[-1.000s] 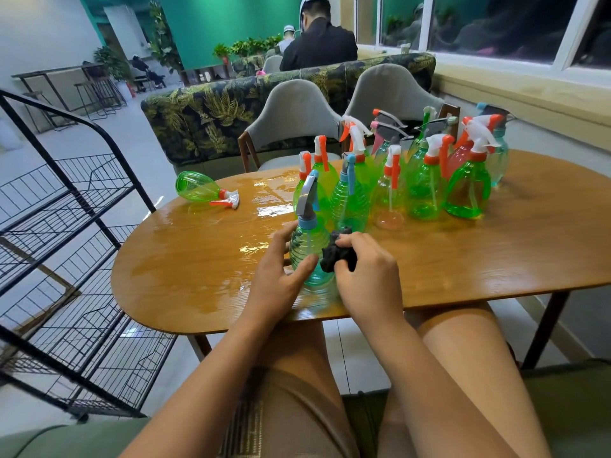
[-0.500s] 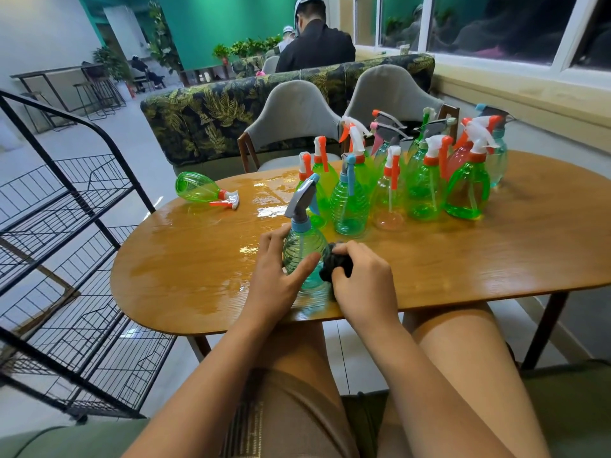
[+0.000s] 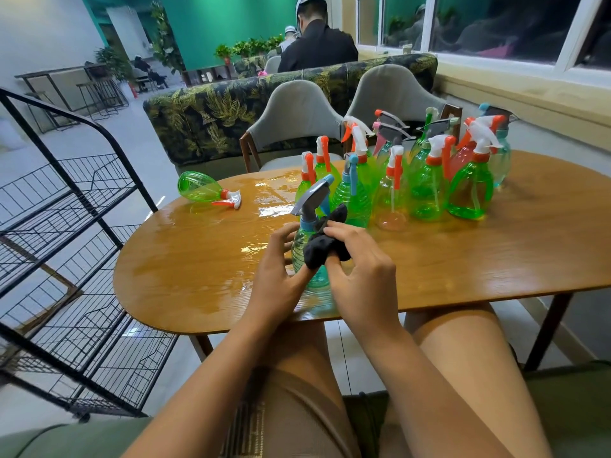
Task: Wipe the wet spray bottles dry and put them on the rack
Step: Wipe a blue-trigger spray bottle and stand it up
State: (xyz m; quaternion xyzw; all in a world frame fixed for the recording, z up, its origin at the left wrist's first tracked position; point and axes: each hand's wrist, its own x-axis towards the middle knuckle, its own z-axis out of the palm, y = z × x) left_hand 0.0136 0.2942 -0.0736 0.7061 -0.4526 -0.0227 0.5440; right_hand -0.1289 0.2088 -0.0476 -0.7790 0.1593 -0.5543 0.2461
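The bottle (image 3: pixel 300 251) is bound for the rack (image 3: pixel 130 175), which we see off the table's (image 3: pixel 496 259) left side; it stands near upright at the table's near edge. Our left hand (image 3: pixel 281 282), the rack-side one, grips its body, while our right hand (image 3: pixel 360 276) pinches the cloth (image 3: pixel 325 251) against its shoulder.

teal bottle (image 3: pixel 299 251) — near-upright, black cloth (image 3: pixel 318 254) on it | green bottle (image 3: pixel 198 188) — lying on side | wire rack (image 3: pixel 99 358) left

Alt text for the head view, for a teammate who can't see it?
The left hand holds a teal spray bottle on the wet table while the right hand presses a dark cloth to it. More bottles stand behind; a wire rack stands left.
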